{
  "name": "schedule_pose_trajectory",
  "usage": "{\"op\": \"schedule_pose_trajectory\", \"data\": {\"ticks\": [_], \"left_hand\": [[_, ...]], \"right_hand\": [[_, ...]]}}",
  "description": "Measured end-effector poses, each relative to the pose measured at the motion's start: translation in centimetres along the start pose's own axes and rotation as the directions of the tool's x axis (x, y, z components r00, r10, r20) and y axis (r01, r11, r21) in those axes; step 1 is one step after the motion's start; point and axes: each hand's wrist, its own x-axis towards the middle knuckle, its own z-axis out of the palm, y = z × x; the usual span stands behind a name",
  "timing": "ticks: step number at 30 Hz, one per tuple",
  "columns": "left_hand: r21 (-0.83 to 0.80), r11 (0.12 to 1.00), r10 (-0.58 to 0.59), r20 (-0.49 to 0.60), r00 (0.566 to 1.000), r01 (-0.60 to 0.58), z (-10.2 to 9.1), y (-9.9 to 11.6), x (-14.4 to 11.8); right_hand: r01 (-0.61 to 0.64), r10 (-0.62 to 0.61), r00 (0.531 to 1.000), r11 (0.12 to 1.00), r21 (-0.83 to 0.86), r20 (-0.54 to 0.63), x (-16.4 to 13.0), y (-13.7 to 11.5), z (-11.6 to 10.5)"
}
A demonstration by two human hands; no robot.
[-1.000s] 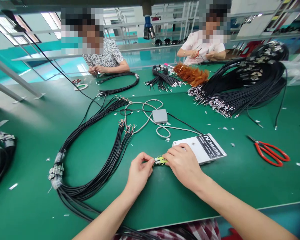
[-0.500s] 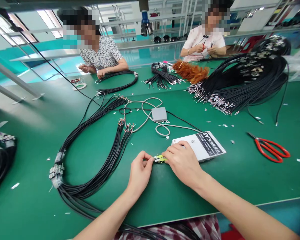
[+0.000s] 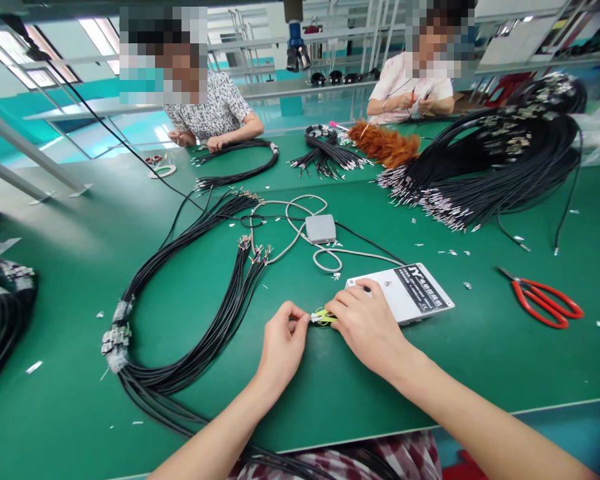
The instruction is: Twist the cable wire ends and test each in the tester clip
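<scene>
My left hand [image 3: 286, 337] is closed in a pinch on the dark end of a cable [image 3: 311, 318], most of which is hidden by the fingers. My right hand [image 3: 364, 319] is closed around a small yellow-green wire stripper [image 3: 324, 316], whose pale front meets the cable end. Both hands are just above the green table, fingertips close together. Under the right fingers lies part of a white machine box [image 3: 395, 300] with a black label. To the left, a curved bundle of black cables [image 3: 145, 273] with bare coloured wire ends is held by clear wrap around its connectors.
Red-handled scissors [image 3: 547, 298] lie at the right. A grey square block [image 3: 321, 229] and looped grey cord sit beyond my hands. A big black cable heap [image 3: 485, 167] and an orange-brown fluffy bundle [image 3: 384, 143] lie farther back. Two people work across the table [image 3: 480, 360].
The view has shifted slightly, so everything sits a little farther right. My hands keep nearly the same pose at the wire stripper. The co-workers' hands have moved a little.
</scene>
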Motion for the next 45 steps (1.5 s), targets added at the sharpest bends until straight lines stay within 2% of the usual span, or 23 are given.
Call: {"op": "schedule_pose_trajectory", "data": {"ticks": [4, 7, 8, 10, 12, 14, 17, 21, 26, 28, 31, 34, 36, 38, 41, 45], "left_hand": [[0.014, 1.000, -0.006, 0.012, 1.000, 0.005, -0.1, 0.0, 0.1], [0.018, 1.000, -0.014, 0.022, 1.000, 0.013, -0.2, -0.2, 0.2], [0.017, 1.000, -0.018, 0.023, 1.000, 0.017, -0.2, -0.3, 0.3], [0.010, 1.000, -0.025, 0.027, 0.999, 0.025, -0.3, -0.6, 0.4], [0.001, 1.000, -0.031, 0.033, 0.999, 0.030, -0.4, -0.7, 0.4], [-0.004, 0.999, -0.036, 0.038, 0.999, 0.036, -0.5, -0.8, 0.3], [0.001, 0.999, -0.048, 0.041, 0.998, 0.048, -0.6, -0.7, 0.3], [0.011, 0.998, -0.059, 0.035, 0.998, 0.059, -1.0, -0.9, 0.4], [-0.016, 0.996, -0.083, 0.001, 0.997, 0.083, -2.8, -0.1, -0.2], [-0.090, 0.991, -0.099, 0.034, 0.995, 0.101, -3.6, 1.1, -1.0], [-0.262, 0.955, -0.105, 0.147, 0.984, 0.141, -4.0, 3.0, -2.6], [-0.363, 0.914, -0.090, 0.249, 0.964, 0.179, -3.8, 4.2, -4.0], [-0.388, 0.900, -0.090, 0.278, 0.956, 0.197, -3.4, 4.4, -4.6], [-0.398, 0.892, -0.098, 0.289, 0.952, 0.213, -3.2, 4.3, -4.9], [-0.338, 0.914, -0.103, 0.338, 0.935, 0.223, -3.3, 3.6, -5.3], [-0.075, 0.992, -0.066, 0.388, 0.919, 0.103, -4.4, 1.8, -5.7]], "right_hand": [[0.013, -0.012, 1.000, 1.000, 0.007, -0.017, -0.2, -0.1, -0.5], [0.022, 0.001, 0.986, 0.991, 0.132, -0.167, -2.1, 1.0, -1.8], [0.003, 0.040, 0.968, 0.986, 0.169, -0.247, -3.1, 1.6, -2.3], [-0.083, 0.153, 0.901, 0.979, 0.185, -0.406, -5.4, 2.6, -2.8], [-0.148, 0.218, 0.836, 0.973, 0.176, -0.504, -7.6, 3.0, -2.5], [-0.139, 0.204, 0.849, 0.976, 0.166, -0.487, -9.1, 2.8, -1.5], [-0.106, 0.148, 0.879, 0.987, 0.118, -0.453, -9.8, 2.0, 0.5], [-0.129, 0.136, 0.859, 0.990, 0.048, -0.494, -9.5, 1.7, 1.9], [-0.174, 0.208, 0.843, 0.978, 0.115, -0.496, -9.6, 1.9, 1.8], [-0.148, 0.221, 0.832, 0.973, 0.179, -0.509, -9.6, 1.3, 1.2], [-0.067, 0.238, 0.826, 0.941, 0.330, -0.511, -8.8, -0.7, 0.1], [-0.044, 0.320, 0.869, 0.810, 0.585, -0.378, -7.1, -3.4, -0.8], [-0.066, 0.358, 0.904, 0.658, 0.750, -0.235, -5.7, -4.9, -1.1], [-0.095, 0.377, 0.917, 0.516, 0.851, -0.127, -4.6, -6.1, -1.3], [-0.123, 0.437, 0.898, 0.354, 0.927, -0.048, -3.6, -6.7, -1.2], [-0.136, 0.527, 0.849, 0.151, 0.979, 0.037, -3.2, -6.2, -1.2]]}}
